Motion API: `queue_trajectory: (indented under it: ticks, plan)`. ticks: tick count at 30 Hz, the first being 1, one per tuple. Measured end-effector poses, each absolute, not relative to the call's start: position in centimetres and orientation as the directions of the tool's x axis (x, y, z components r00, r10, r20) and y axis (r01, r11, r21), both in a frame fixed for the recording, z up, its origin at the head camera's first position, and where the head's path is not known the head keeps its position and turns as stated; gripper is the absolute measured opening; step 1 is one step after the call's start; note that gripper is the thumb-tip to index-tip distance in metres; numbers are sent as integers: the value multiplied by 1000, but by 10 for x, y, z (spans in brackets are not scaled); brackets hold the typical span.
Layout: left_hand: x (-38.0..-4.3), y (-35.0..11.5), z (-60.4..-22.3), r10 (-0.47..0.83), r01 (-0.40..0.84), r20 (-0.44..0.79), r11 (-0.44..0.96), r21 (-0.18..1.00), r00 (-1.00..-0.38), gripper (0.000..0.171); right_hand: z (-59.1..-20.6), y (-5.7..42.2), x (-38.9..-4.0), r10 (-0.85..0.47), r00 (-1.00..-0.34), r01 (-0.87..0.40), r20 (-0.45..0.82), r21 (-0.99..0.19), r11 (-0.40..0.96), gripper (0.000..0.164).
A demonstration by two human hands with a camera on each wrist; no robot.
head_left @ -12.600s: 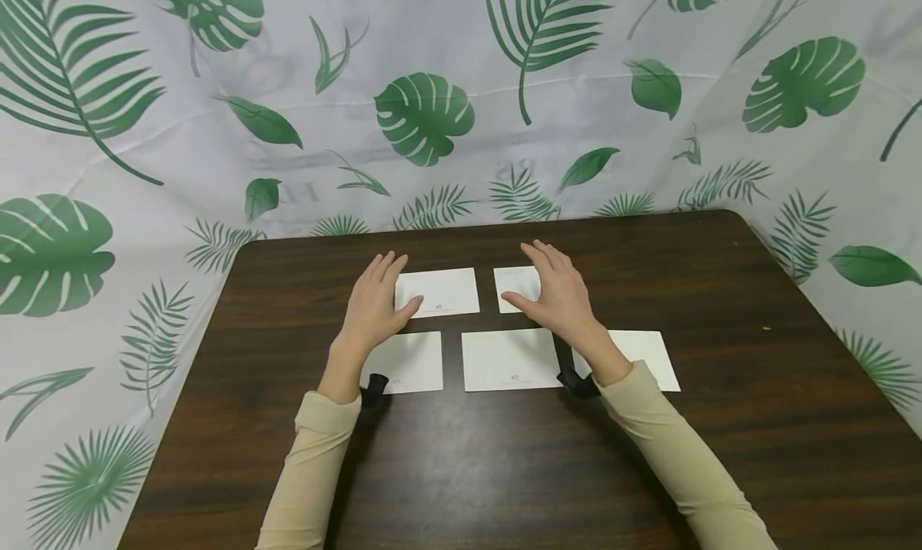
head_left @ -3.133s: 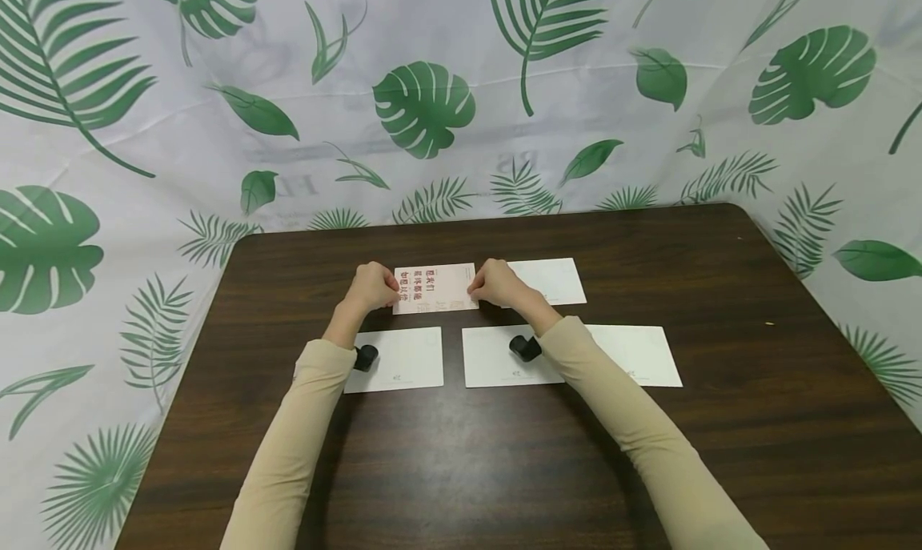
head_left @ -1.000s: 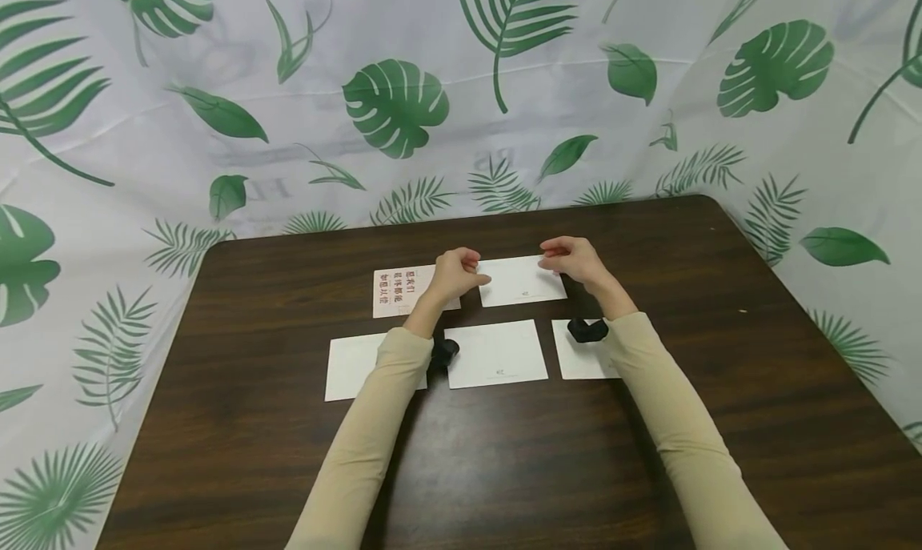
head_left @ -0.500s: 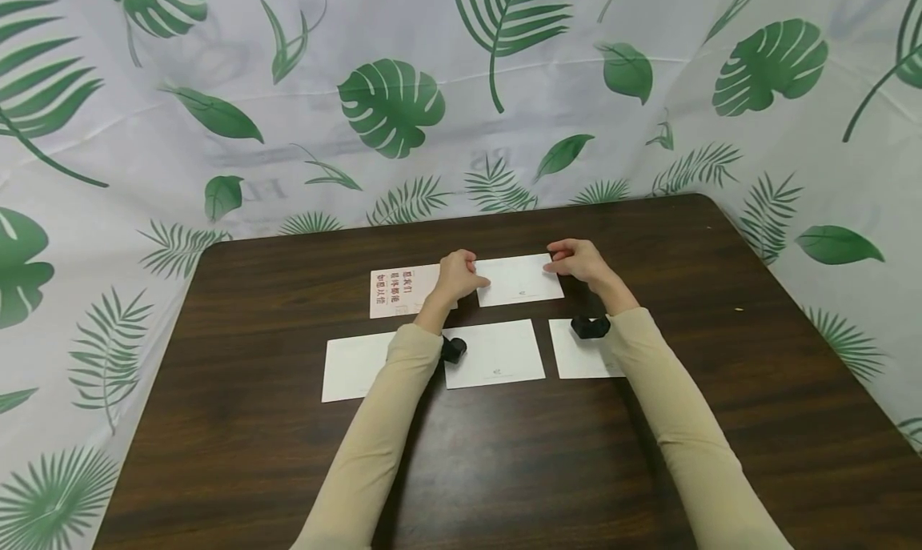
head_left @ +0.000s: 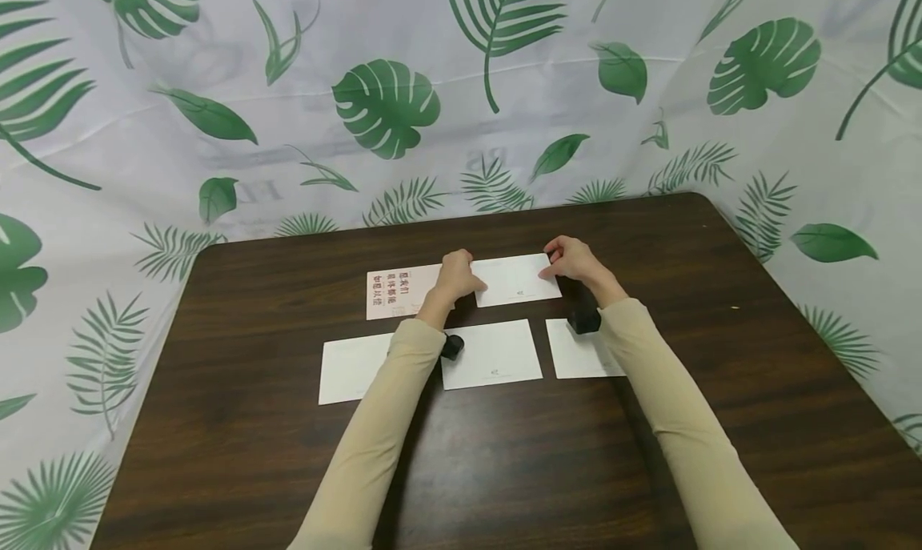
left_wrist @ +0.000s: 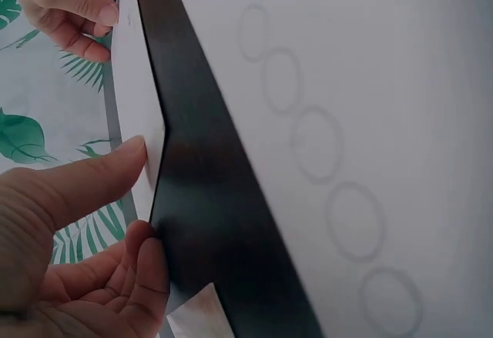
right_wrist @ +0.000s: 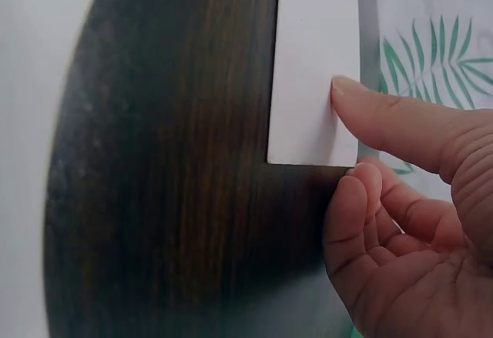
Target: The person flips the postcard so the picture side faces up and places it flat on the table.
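A blank-sided white postcard (head_left: 513, 281) lies at the back of the table, a small mark near its lower edge. My left hand (head_left: 454, 278) pinches its left end, thumb on top and fingertips at the edge, as the left wrist view shows with the left hand (left_wrist: 85, 253) up close. At the opposite end, my right hand (head_left: 576, 262) pinches the card too. In the right wrist view the right thumb (right_wrist: 385, 118) presses the white face while curled fingers meet the edge. Left of it lies a pink postcard (head_left: 389, 292) with red characters, partly covered by my left hand.
Nearer to me is a row of three white postcards: a left one (head_left: 349, 370) partly under my left forearm, a middle one (head_left: 497, 358), and a right one (head_left: 572, 354) partly under my right forearm. A leaf-print cloth (head_left: 288, 134) hangs behind the dark wooden table (head_left: 490, 470).
The pink postcard's printed side came up earlier, between both hands. The hands then shifted right to the white postcard; over the last second their grip has tightened at its ends while it stays put.
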State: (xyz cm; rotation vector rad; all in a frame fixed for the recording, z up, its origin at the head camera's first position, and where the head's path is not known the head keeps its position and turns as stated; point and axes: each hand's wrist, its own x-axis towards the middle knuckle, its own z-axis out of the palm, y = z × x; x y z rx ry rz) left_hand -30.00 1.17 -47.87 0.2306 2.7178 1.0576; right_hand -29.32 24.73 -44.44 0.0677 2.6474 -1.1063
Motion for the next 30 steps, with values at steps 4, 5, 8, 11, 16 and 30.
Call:
queue_trajectory:
  ticks: [4,5,8,11,16,30]
  plan:
    - [-292,15,-458,201,-1,-219,733,680,-955,61,-445,247,-296,-69,-959,139,-274,-670,729,48]
    - [-286,14,-451,200,4,-210,735,678,-957,57,-445,247,-296,-71,-959,137,-275,-666,733,48]
    - [-276,14,-441,202,21,-193,741,671,-960,53,-445,247,-296,-79,-957,128,-278,-654,745,48]
    - [-273,13,-439,210,34,-181,736,676,-961,55,-442,246,-296,-76,-952,141,-296,-647,749,49]
    - [-275,13,-441,213,38,-169,720,693,-962,61,-438,244,-296,-64,-947,160,-316,-633,757,51]
    - [-268,15,-440,203,25,-137,638,769,-970,65,-440,241,-296,13,-943,234,-333,-632,739,52]
